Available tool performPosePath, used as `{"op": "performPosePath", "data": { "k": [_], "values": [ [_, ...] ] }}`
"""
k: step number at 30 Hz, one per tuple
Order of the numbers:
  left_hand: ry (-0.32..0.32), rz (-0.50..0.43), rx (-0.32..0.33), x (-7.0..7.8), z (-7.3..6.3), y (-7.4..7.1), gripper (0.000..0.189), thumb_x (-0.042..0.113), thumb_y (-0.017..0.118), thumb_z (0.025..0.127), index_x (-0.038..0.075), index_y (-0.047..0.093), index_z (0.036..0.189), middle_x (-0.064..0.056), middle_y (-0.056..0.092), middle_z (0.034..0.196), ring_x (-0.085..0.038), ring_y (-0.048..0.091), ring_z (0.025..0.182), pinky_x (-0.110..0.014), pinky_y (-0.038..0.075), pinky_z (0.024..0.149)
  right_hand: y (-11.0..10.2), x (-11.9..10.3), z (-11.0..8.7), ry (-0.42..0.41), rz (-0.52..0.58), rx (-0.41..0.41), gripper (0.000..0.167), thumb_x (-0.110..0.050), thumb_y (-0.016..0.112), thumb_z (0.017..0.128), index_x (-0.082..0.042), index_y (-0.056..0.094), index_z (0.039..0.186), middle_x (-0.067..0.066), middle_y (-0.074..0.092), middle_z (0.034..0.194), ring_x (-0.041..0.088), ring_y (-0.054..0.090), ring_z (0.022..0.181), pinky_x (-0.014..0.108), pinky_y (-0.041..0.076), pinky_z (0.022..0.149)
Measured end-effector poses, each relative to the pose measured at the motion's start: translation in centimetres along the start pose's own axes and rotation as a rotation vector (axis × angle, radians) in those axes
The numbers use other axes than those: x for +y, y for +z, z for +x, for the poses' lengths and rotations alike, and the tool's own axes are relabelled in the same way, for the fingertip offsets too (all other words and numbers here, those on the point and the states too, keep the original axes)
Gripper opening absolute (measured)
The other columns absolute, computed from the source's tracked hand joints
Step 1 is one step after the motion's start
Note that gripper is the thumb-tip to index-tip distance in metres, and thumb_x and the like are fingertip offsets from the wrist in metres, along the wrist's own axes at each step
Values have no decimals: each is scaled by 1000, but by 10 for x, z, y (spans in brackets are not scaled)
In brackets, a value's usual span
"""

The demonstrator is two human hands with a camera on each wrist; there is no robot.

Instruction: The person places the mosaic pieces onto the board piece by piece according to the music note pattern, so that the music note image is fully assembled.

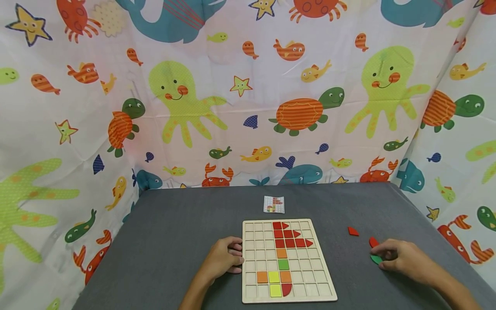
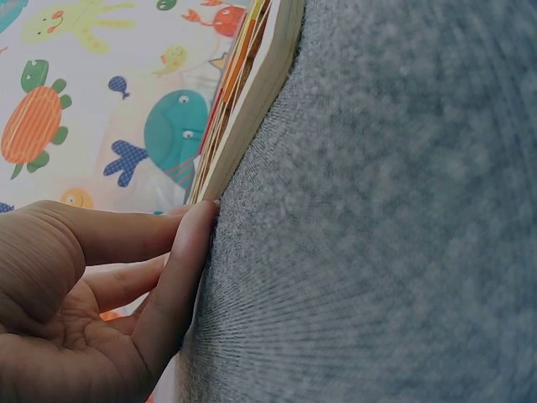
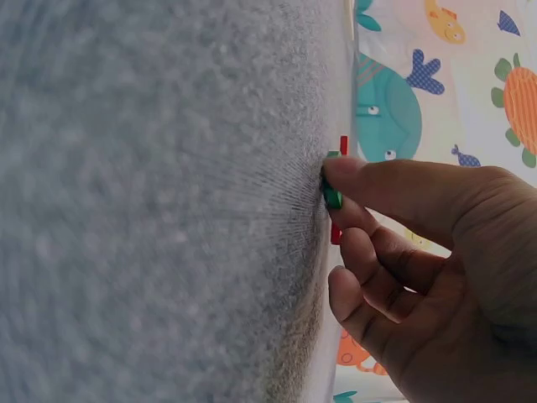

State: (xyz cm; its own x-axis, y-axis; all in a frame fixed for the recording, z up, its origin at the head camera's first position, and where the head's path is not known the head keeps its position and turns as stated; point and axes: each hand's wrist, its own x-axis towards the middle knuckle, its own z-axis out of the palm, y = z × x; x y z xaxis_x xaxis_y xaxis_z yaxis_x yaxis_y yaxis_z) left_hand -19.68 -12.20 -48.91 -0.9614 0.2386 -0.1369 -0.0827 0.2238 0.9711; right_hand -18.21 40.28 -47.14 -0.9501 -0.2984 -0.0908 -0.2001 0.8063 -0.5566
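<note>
A square wooden grid board (image 1: 252, 240) lies on the grey table with red, orange, green and yellow pieces in some cells. At its left edge my left hand (image 1: 223, 258) pinches the rim between thumb and finger, as the left wrist view also shows at the board's side (image 2: 252, 109). Right of the board, my right hand (image 1: 401, 260) pinches a green piece with a rounded side (image 1: 376, 259), close to the tabletop. The same green piece (image 3: 334, 198) sits between thumb and fingertip in the right wrist view. Just beyond those fingers lies a red rounded piece (image 1: 373, 242).
Another red piece with one curved side (image 1: 353, 231) lies between the board and my right hand. Behind the board is a small pattern card (image 1: 274, 204) with a printed grid. A cloth with sea animals (image 1: 240, 129) hangs along the table's back and sides.
</note>
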Motion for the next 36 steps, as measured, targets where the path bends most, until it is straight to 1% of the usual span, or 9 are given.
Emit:
{"op": "performPosePath", "data": {
  "k": [3, 8, 13, 18, 21, 26, 29, 33, 36],
  "values": [
    [0, -4, 0, 0, 0, 0, 56, -13, 75, 83, -10, 60, 137, -19, 64, 116, -20, 68, 98, -40, 68, 65, 3, -3, 0, -5, -10, 14, 26, -22, 85, 89, -11, 79, 111, -2, 68, 99, -3, 52, 82, 20, 50, 67],
    [-1, -8, -1, 0, 0, 0, 57, -13, 75, 83, -10, 60, 137, -19, 64, 116, -20, 68, 97, -40, 68, 65, 9, -14, 3, -1, 7, 20, 25, -27, 84, 90, -12, 80, 109, -2, 64, 93, -2, 53, 80, 20, 49, 65],
    [0, -8, -2, 0, 0, 0, 56, -13, 75, 83, -10, 60, 137, -19, 64, 116, -21, 68, 97, -39, 68, 65, 18, -28, 9, -76, 40, 33, 21, -28, 84, 92, -15, 80, 108, -6, 65, 94, -3, 54, 81, 20, 51, 65],
    [2, -5, -2, 1, -1, 0, 57, -13, 74, 83, -10, 60, 138, -19, 64, 116, -21, 68, 98, -39, 68, 65, 30, -46, 18, -117, 57, 49, 21, -29, 86, 89, -17, 80, 106, -8, 64, 92, -2, 53, 79, 20, 48, 63],
    [1, -4, -1, 1, -1, 0, 57, -13, 74, 83, -10, 60, 138, -19, 64, 116, -22, 68, 99, -40, 68, 65, 38, -58, 24, -153, 92, 49, 22, -28, 87, 88, -16, 80, 105, -8, 66, 93, -1, 54, 80, 20, 49, 64],
    [-1, -2, 1, 1, -2, 0, 56, -12, 75, 83, -10, 60, 137, -19, 64, 117, -22, 68, 99, -40, 68, 65, 51, -80, 35, -215, 168, 25, 22, -25, 87, 88, -14, 81, 106, -9, 69, 94, 2, 57, 81, 21, 51, 66],
    [-1, -2, 2, 1, -1, 1, 56, -12, 75, 83, -10, 60, 137, -19, 64, 117, -21, 68, 98, -39, 68, 65, 57, -92, 41, -239, 183, 8, 24, -26, 87, 88, -14, 80, 107, -9, 67, 93, 4, 56, 80, 21, 50, 64],
    [0, -3, 2, 1, -1, 1, 56, -12, 75, 83, -10, 60, 137, -19, 64, 117, -21, 68, 98, -40, 68, 65, 66, -108, 50, -296, 190, -17, 28, -27, 87, 88, -12, 80, 110, -7, 65, 91, 7, 55, 77, 21, 47, 60],
    [1, -1, 4, 1, -1, 1, 56, -12, 75, 83, -10, 60, 137, -19, 64, 117, -21, 68, 98, -40, 68, 65, 73, -118, 55, -355, 195, -40, 28, -26, 87, 89, -11, 80, 112, -7, 67, 95, 9, 56, 76, 20, 49, 61]
  ]
}}
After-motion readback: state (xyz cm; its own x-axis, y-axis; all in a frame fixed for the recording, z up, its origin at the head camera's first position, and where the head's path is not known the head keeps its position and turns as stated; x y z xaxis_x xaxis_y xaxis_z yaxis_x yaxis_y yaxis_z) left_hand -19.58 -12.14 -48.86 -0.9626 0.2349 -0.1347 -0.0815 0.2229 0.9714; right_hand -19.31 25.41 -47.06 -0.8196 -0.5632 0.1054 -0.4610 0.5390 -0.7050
